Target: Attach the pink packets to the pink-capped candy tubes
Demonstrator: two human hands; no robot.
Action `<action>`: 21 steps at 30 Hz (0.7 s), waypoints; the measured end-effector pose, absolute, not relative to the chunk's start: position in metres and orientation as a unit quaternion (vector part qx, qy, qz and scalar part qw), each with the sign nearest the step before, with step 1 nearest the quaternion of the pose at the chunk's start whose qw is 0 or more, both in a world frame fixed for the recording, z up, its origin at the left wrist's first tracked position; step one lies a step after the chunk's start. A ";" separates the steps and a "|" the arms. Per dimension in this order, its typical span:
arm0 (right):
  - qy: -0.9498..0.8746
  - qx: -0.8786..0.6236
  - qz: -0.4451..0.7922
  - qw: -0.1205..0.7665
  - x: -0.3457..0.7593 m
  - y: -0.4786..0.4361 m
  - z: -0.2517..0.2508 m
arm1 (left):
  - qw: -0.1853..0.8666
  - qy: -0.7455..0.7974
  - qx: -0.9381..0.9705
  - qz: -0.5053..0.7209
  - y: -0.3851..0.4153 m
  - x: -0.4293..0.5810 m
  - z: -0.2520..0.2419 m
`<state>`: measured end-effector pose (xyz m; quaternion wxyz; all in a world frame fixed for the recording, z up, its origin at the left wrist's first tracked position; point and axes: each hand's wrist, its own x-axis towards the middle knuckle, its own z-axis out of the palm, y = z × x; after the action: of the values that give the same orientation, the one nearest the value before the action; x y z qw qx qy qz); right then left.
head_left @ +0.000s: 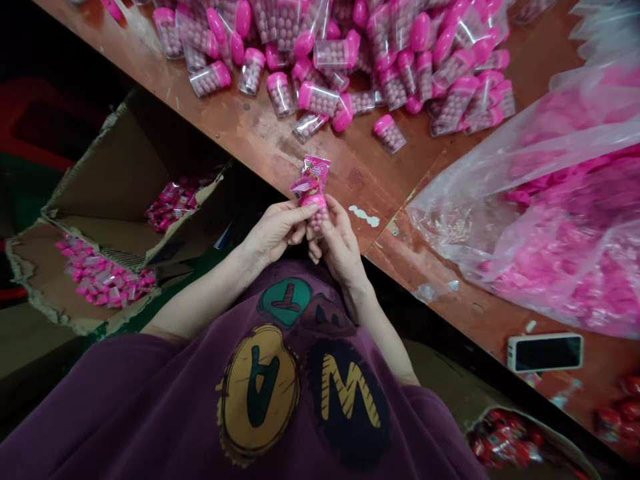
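Note:
Just past the front of my shirt, both of my hands meet on one small clear candy jar [319,220] filled with pink balls. The fingers of my right hand [345,247] are closed round the jar's side. My left hand [281,230] presses its thumb against the jar near its pink top, its other fingers curled. A shiny pink printed wrapper [317,170] stands up from the top end of the jar; how it is joined there is hidden. Beyond my hands, a single pink-capped jar [390,133] lies on the wooden table [360,170].
A heap of pink-capped candy jars [320,57] covers the table's far side. To the right are a clear bag of pink parts [565,240] and a white-edged phone [545,352]. A torn cardboard box [95,160] with pink packs stands left, below the table edge.

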<state>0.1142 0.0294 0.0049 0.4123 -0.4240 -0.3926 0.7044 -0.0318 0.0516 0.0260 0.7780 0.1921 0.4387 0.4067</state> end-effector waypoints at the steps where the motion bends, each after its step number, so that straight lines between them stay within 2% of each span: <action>1: -0.404 -0.428 0.692 0.418 0.116 0.028 0.003 | 0.774 0.441 0.193 0.411 0.050 -0.030 0.026; 4: -0.467 -0.462 0.619 0.431 0.124 0.026 -0.002 | 0.761 0.448 0.188 0.431 0.046 -0.024 0.026; 9: -0.595 -0.492 0.495 0.399 0.137 0.028 -0.004 | 0.777 0.447 0.175 0.408 0.042 -0.020 0.026; 15: -0.524 -0.522 0.508 0.442 0.134 0.023 -0.010 | 0.774 0.457 0.207 0.387 0.040 -0.018 0.029; 17: -0.500 -0.525 0.526 0.445 0.133 0.022 -0.010 | 0.706 0.500 0.236 0.443 0.039 -0.018 0.028; 21: -0.477 -0.523 0.560 0.431 0.133 0.018 -0.007 | 0.491 0.570 0.398 0.525 0.043 -0.028 0.021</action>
<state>0.1331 0.0185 -0.0070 0.4309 -0.5227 -0.4767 0.5602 -0.0276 0.0433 0.0212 0.4907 0.3980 0.5701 0.5251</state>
